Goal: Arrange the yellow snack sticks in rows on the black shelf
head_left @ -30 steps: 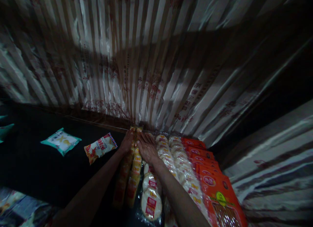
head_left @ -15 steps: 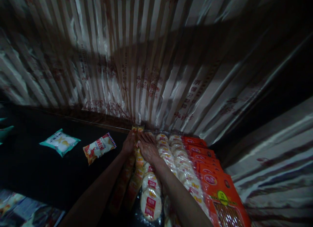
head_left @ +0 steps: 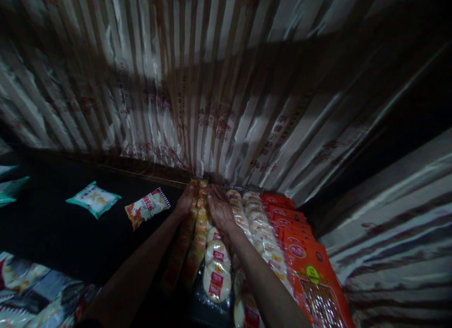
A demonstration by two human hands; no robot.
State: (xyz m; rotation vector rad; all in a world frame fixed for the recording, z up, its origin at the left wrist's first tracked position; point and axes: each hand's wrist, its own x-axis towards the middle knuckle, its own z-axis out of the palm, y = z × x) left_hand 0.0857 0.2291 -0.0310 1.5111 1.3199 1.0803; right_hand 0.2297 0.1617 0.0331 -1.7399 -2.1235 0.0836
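Resting palm-down at the far end of tight rows, the left hand (head_left: 185, 201) and right hand (head_left: 221, 211) lie flat, each grip open and closed on nothing, touching glossy yellow packets (head_left: 198, 224) beside pillowy round cracker packs (head_left: 216, 252). Flat red packets (head_left: 300, 248) complete the rows. Crinkled loose packets (head_left: 146, 208) lie apart on the black counter (head_left: 52, 234), below a striped satin curtain (head_left: 212, 83).

Surface: black tabletop (head_left: 67, 238)
Loose, left: teal-edged white snack packet (head_left: 93, 199); red-and-white snack packet (head_left: 147, 208); teal packets (head_left: 9, 184) at frame edge
Rows, right: yellow-orange packets (head_left: 193, 238); round white-wrapped cakes (head_left: 216, 267); overlapping orange packs (head_left: 303, 252)
Near corner: printed wrappers (head_left: 28, 281)
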